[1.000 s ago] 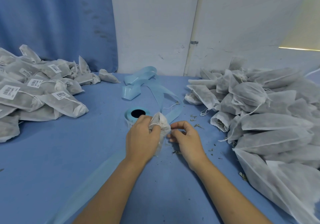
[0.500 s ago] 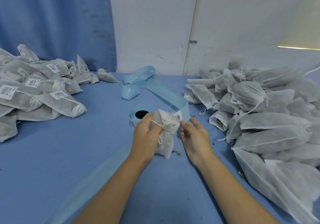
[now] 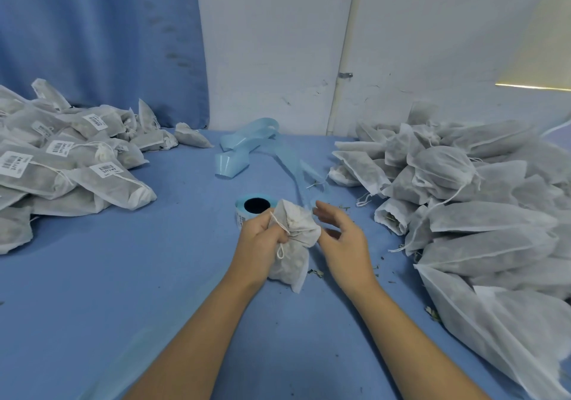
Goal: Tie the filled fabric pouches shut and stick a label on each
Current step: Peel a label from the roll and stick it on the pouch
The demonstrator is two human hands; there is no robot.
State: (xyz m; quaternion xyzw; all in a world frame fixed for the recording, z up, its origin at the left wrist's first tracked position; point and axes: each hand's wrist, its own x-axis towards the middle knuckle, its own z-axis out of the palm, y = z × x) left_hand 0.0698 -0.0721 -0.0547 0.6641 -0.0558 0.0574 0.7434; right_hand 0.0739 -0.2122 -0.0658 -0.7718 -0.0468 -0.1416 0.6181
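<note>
Gripping hand: left hand (image 3: 262, 239), head view, fingers clenched round the gathered neck of the pouch (image 3: 293, 260).
Pouch: hung near-upright at centre, low over the table (image 3: 123, 291); could not tell whether its bottom corner touched.
Drawstring (image 3: 280, 253): looped down the pouch's front beside the left fingers.
Right hand (image 3: 343, 239): hovered slack, fingers loosely spread, held nothing, just beside the pouch's right side.
Label roll (image 3: 256, 205): sat directly behind the left hand, partly hidden by it.
Backing strip (image 3: 244, 149): lay curled toward the wall.
Left pile (image 3: 77, 164): tied, labelled pouches, heaped.
Right pile (image 3: 479, 214): unlabelled pouches, heaped, well apart from the left pile.
Crumbs (image 3: 316, 273): lay scattered by the pouch's base.
</note>
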